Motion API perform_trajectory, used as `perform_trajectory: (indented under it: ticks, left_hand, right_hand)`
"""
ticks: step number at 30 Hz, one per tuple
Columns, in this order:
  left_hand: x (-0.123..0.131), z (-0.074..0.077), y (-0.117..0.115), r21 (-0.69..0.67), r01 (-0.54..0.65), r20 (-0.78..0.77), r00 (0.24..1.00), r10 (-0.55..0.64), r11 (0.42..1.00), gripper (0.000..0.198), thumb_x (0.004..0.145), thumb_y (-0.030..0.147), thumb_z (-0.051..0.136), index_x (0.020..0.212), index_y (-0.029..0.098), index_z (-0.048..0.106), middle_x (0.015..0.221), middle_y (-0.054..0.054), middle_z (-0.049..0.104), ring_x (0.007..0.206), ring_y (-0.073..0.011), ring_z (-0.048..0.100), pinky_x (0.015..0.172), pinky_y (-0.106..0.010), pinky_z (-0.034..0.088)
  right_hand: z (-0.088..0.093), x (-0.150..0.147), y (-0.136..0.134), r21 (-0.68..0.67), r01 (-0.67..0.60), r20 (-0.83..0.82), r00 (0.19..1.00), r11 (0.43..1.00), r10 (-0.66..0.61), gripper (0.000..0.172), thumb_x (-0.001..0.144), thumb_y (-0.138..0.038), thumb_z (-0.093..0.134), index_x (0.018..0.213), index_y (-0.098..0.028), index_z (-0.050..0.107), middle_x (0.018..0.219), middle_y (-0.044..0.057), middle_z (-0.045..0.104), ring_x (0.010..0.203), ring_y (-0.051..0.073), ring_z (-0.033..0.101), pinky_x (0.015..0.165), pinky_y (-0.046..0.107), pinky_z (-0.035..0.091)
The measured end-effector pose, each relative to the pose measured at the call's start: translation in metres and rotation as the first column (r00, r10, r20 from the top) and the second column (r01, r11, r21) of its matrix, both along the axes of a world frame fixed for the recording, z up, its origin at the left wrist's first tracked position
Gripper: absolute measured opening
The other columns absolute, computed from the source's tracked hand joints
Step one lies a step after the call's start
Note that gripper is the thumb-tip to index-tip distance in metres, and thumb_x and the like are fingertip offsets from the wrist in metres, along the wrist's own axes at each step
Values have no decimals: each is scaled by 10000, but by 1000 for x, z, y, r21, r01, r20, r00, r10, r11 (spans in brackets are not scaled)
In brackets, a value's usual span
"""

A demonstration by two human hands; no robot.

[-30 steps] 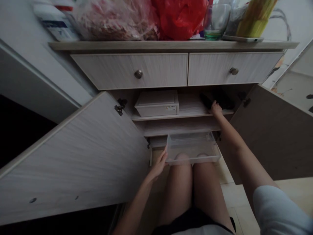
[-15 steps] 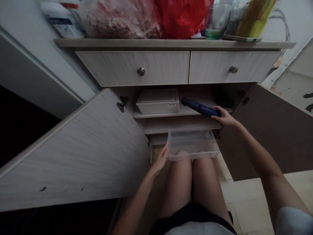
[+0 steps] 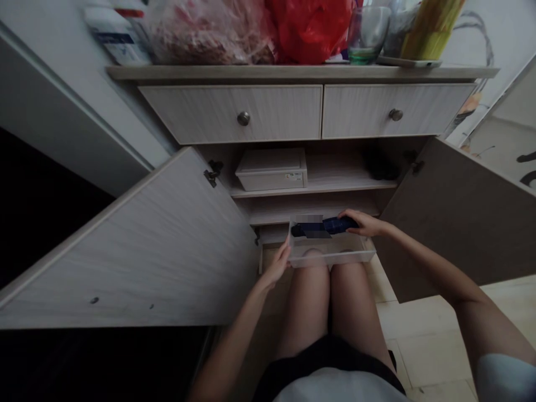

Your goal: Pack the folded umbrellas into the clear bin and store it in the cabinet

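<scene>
A clear plastic box [image 3: 347, 257] without a lid rests across my knees. My left hand [image 3: 277, 264] grips its left side, thumb along the wall. In my right hand [image 3: 363, 223] is a dark blue folded umbrella [image 3: 339, 225], held by its right end. The umbrella lies lengthwise over the back part of the box, its black end [image 3: 296, 230] pointing left. Part of it is pixelated, and whether it touches the bottom of the box I cannot tell.
The cabinet's left door [image 3: 146, 251] and right door [image 3: 456, 218] stand open on either side. A white lidded box [image 3: 272, 177] and something black [image 3: 380, 163] occupy the upper shelf. Bags, bottles and a glass [image 3: 368, 34] crowd the top.
My right hand has brought the umbrella down and to the left, from in front of the upper shelf to the clear box. My left hand keeps its hold on the box.
</scene>
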State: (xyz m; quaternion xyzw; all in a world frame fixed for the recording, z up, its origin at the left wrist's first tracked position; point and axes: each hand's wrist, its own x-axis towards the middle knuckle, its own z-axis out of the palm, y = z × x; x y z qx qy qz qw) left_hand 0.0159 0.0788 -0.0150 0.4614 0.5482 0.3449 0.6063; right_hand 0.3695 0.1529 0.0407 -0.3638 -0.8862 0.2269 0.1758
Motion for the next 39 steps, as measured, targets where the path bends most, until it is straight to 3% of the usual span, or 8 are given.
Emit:
perform_trajectory:
  ticks: [5,11,18,24,29,31,34,39]
  left_hand:
    - [-1,2,0,28,39,30,999,-40,999,646,965,492,530,1566,333,355,1559,-45,482,1305,-288,553,992,-388,531]
    - [-4,-5,1,39,40,37,998,-41,998,687,929,546,581,1553,334,387,1541,-62,503,1303,-311,549,972,-415,540]
    - [-5,-2,0,31,33,2,999,-33,999,691,934,544,566,1559,318,376,1559,-56,480,1332,-316,524,977,-408,537]
    - [-3,0,0,19,34,-6,999,-34,999,688,942,536,561,1564,314,369,1569,-59,466,1357,-327,506,1018,-435,515]
    - [-1,-3,1,39,38,10,999,-38,999,715,934,573,554,1569,305,362,1570,-71,463,1331,-340,527,998,-449,528]
    - [-1,-3,1,48,42,7,999,-42,998,723,930,577,558,1568,296,367,1582,-73,445,1331,-345,524,995,-450,531]
    - [0,-4,1,38,45,5,999,-46,998,741,924,589,556,1572,288,359,1588,-78,436,1351,-352,507,1007,-453,526]
    - [0,-5,-1,68,42,-21,999,-40,997,788,917,624,542,1586,272,320,1617,-98,380,1394,-370,460,1014,-487,517]
  right_hand:
    - [-13,-6,3,60,73,66,995,996,-77,477,826,-185,644,1292,-168,541,1256,153,620,1178,277,577,1011,419,437]
    - [-15,-24,-1,188,166,374,899,968,-227,472,830,-158,669,1291,-188,572,1264,150,595,1149,290,557,926,376,414]
    - [-11,-37,-2,366,100,543,784,925,-299,346,901,-171,622,1240,-238,642,1161,148,614,1042,264,558,848,332,363]
    - [-19,-36,-1,391,81,521,802,917,-292,352,943,-155,525,1269,-222,639,1061,148,646,967,252,579,839,344,368]
    - [3,-19,20,244,218,289,914,945,-285,322,968,-369,577,1236,-199,629,1082,81,668,939,184,602,840,277,420]
    - [19,-3,39,240,460,178,845,855,-504,343,986,-403,552,1224,-167,623,1120,90,664,997,176,594,887,253,427]
    - [39,27,74,286,749,141,584,598,-799,421,1001,-348,498,1315,-73,556,1310,219,567,1204,280,528,1007,365,408]
    - [46,68,120,218,906,263,305,364,-915,521,953,-278,536,1420,-59,462,1406,285,475,1291,373,498,996,454,436]
